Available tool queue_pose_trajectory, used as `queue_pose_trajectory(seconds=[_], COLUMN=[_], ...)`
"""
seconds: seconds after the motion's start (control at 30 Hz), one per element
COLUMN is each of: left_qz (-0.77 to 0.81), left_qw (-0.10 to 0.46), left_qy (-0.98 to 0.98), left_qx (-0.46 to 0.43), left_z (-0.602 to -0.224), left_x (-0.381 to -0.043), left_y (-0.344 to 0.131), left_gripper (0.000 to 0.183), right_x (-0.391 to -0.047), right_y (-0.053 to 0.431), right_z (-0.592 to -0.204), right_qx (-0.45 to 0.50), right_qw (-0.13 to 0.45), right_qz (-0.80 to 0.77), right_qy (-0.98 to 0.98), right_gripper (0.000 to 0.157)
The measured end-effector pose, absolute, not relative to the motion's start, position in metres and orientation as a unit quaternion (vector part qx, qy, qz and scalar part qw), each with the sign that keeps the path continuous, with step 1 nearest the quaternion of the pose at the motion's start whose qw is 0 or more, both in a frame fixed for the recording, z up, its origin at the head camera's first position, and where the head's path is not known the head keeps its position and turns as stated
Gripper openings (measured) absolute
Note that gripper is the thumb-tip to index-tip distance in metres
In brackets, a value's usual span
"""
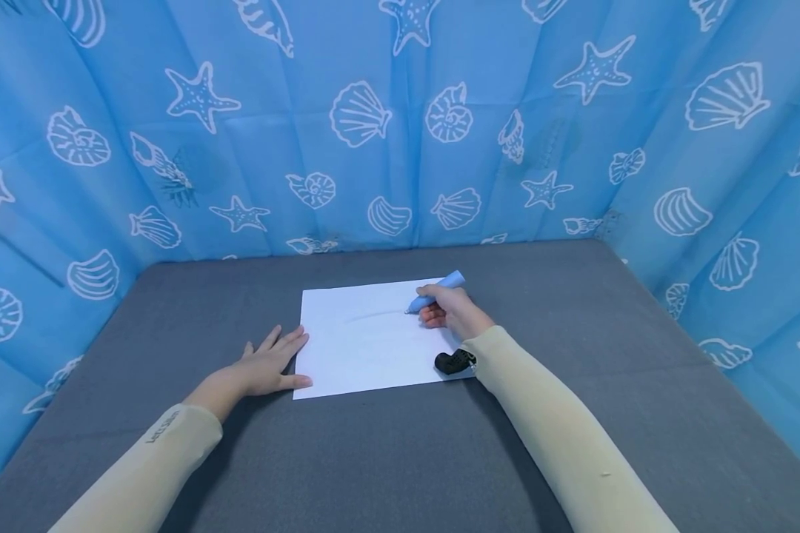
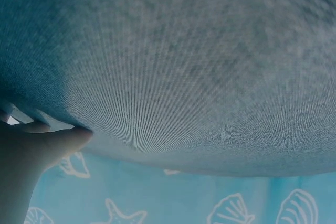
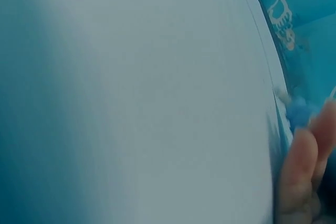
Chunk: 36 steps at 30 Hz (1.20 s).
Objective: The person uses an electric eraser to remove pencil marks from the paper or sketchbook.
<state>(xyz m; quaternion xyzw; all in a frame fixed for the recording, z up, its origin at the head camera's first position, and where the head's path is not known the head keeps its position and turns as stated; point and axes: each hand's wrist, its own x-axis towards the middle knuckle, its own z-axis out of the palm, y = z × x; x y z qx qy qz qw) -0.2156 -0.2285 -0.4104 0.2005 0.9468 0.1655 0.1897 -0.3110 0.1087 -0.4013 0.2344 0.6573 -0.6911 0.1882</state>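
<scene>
A white sheet of paper (image 1: 360, 355) lies on the grey table. My right hand (image 1: 450, 307) is over its right part and pinches a thick light-blue pen (image 1: 452, 280), slanted with its narrow tip down at the sheet. From the tip a faint thin line runs leftward over the paper. In the right wrist view the blurred pen (image 3: 299, 113) shows at the right edge beside curled fingers (image 3: 298, 158). My left hand (image 1: 270, 366) lies flat with spread fingers, thumb and fingertips at the paper's left edge. The left wrist view catches its thumb (image 2: 68, 142) against the cloth.
The grey cloth-covered table (image 1: 373, 459) reaches back to a blue curtain (image 1: 260, 163) with white shells and starfish, which also runs along both sides. A small black device (image 1: 453, 362) sits at my right cuff, over the paper's lower right corner.
</scene>
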Motion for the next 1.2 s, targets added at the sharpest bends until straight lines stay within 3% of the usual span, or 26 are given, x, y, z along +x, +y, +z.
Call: queue_pose_trajectory(seconds=[0.77,1.03,1.2], left_qz=[0.160,0.173,0.170], left_qw=[0.189,0.197,0.196], left_qy=[0.950,0.945,0.946], left_qx=[0.192,0.198,0.195], left_z=[-0.413,-0.404,-0.408], left_x=[-0.216,-0.213,-0.215], left_y=[-0.228,-0.227,-0.228], left_gripper=[0.102,0.101,0.102], right_x=[-0.311,-0.311,-0.313], right_y=[0.114,0.121,0.122], right_z=[-0.400,-0.398,-0.398], right_qx=[0.242,0.228,0.220], right_qw=[0.181,0.197,0.213], right_qz=[-0.695,-0.725,-0.730], right_qy=[0.652,0.619,0.611], right_gripper=[0.025,0.046,0.032])
